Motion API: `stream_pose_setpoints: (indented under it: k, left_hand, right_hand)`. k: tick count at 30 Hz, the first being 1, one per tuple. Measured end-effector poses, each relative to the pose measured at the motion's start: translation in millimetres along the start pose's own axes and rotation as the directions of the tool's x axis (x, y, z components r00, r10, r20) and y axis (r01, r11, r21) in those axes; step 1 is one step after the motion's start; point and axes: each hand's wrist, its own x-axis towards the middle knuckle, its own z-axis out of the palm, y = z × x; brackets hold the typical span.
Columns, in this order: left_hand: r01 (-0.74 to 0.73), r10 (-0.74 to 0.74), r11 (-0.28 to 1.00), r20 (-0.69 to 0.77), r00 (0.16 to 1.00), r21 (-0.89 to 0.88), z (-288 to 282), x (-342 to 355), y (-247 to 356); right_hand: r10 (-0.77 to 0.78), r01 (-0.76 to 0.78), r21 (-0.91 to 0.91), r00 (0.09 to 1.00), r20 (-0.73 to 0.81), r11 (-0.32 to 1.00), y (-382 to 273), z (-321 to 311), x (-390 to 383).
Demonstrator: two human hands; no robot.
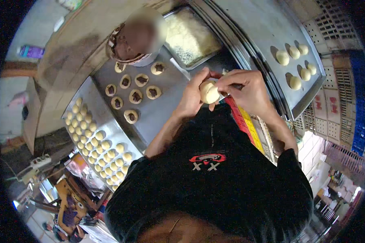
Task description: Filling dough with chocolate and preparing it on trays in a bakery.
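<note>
Near the middle of the view, my left hand [192, 91] cups a pale dough ball [209, 92], while my right hand [243, 87] pinches its upper right side with bent fingers. Left of my hands, several flattened dough rounds topped with dark brown filling [153, 92] lie on a grey metal tray [166, 111]. A round container of brown filling [125, 50] stands at the top, partly blurred. Beside it is a rectangular pan [192, 34] with pale, fine-textured contents.
Several rows of dough balls [113, 154] sit on a metal tray at left. More balls [282, 57] rest on a tray [280, 24] at upper right, above stacked trays. Red and yellow crates [245, 121] are below my right hand. Plastic crates [355, 101] line the right side.
</note>
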Motion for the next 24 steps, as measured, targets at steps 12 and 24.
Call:
stream_pose_setpoints:
  k: [12,24]
  left_hand:
    - [0.104,-0.176,0.96,0.273,0.946,0.259,77,59,-6]
    - [0.125,-0.045,0.93,-0.23,0.972,0.346,-40,20,-29]
  right_hand:
    - [0.098,-0.101,-0.022,0.988,-0.118,0.995,28,-91,-12]
    - [0.057,-0.265,-0.544,0.928,-0.368,0.796,140,-163,79]
